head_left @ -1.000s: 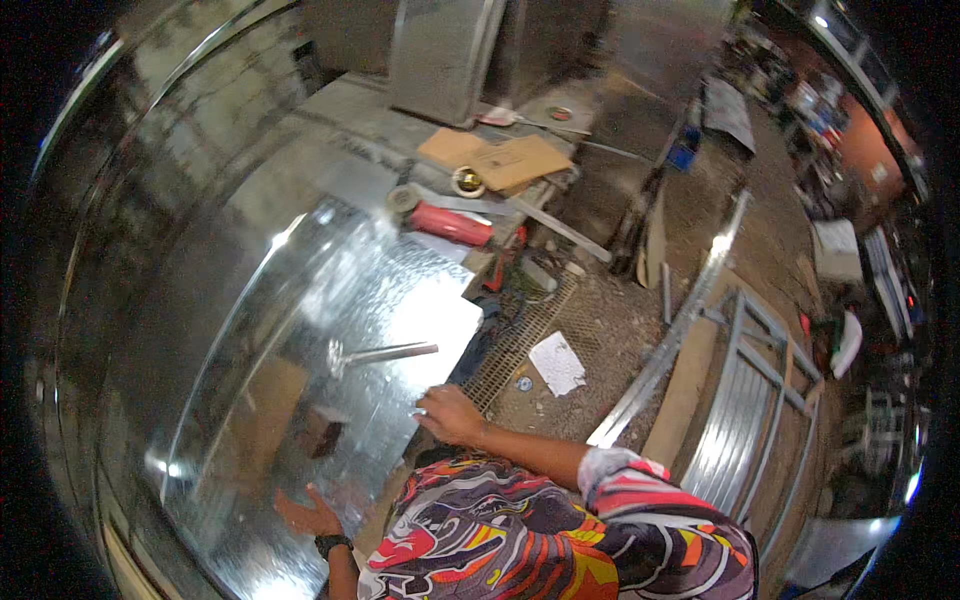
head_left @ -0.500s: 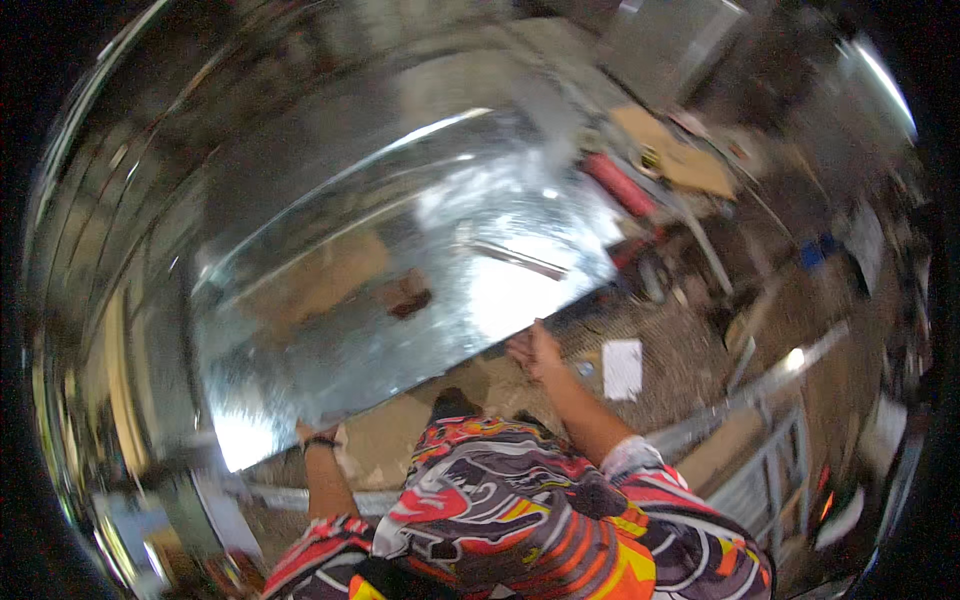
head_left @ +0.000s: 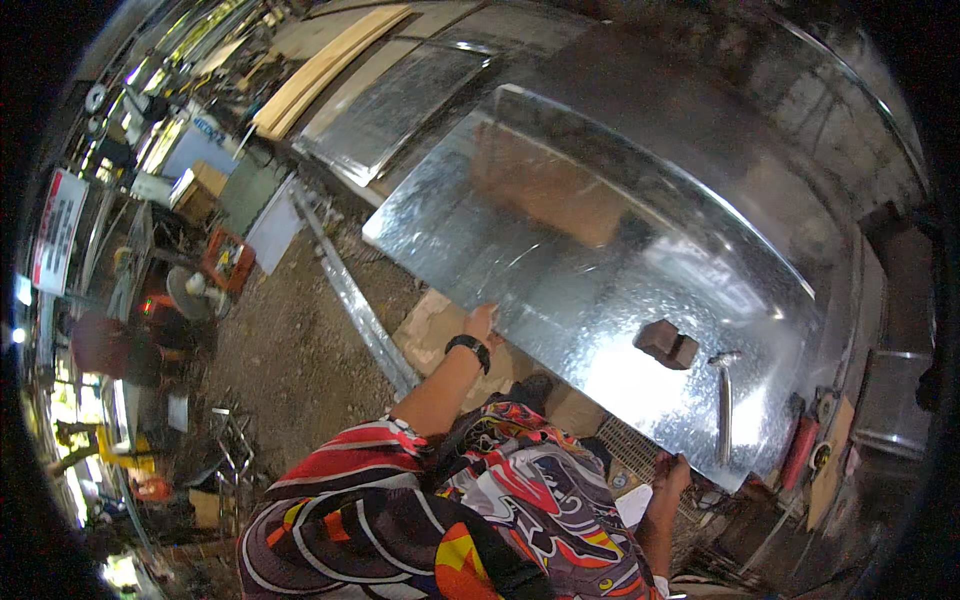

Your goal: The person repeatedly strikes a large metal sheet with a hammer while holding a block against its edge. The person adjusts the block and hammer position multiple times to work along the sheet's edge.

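Observation:
A large shiny sheet of metal (head_left: 450, 220) lies in front of me, its far edge bent up into a long lip. My left hand (head_left: 481, 325) is closed on the near edge, left of the middle, with a black watch on the wrist. Farther right along that edge, my right hand (head_left: 671, 474) grips the sheet, its fingers partly hidden. On the sheet's right part rest a dark brown block (head_left: 665, 343) and, beside it, a hammer (head_left: 725, 410) with a metallic handle. Neither hand touches the block or hammer.
Long metal strips (head_left: 350, 300) lie on the dirt floor at left. Wooden boards (head_left: 325, 70) and a framed panel (head_left: 400, 110) lie beyond the sheet. An orange crate (head_left: 229, 260) stands farther left. A red cylinder (head_left: 798, 452) is by the right corner.
My view has swung left, so the sheet, block and hammer now appear farther right in the picture. Both hands are still at the sheet's near edge.

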Tool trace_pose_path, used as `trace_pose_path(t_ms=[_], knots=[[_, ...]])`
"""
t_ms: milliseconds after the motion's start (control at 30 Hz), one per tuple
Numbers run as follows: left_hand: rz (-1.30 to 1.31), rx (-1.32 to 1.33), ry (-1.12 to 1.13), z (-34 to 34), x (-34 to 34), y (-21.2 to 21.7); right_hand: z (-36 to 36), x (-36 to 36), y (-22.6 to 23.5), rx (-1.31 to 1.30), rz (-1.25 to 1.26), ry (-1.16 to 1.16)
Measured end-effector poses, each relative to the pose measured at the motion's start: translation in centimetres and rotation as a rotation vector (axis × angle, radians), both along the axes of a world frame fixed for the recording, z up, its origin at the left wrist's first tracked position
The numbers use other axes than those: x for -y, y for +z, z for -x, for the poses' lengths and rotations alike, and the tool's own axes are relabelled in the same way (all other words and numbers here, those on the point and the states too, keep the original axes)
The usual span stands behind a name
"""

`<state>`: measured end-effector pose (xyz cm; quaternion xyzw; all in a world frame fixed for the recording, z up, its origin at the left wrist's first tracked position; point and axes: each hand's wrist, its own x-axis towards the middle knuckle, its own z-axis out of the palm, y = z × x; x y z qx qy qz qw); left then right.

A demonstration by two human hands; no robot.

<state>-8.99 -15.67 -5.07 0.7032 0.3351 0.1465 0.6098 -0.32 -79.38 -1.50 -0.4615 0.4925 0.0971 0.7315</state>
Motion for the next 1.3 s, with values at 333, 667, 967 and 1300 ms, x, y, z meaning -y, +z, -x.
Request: trace_pose_path(t_ms=[333,667,967,1300], knots=[[0.164,-0.256,0.282,-4.6,3.1,-0.3,-2.8,4.6,-2.9,0.097,-0.050,0.205],[-0.399,-0.718,-0.219,-3.3,0.7,4.2,-1.6,3.1,-0.7,0.016,-0.086,0.269],[-0.388,-0.269,0.033,-6.3,17.4,12.2,-5.1,4.3,11.7,0.528,1.018,1.102],[-1.128,-0.115,-1.406,-23.3,33.2,27.3,-16.3,7.9,7.0,0.645,1.467,1.204]])
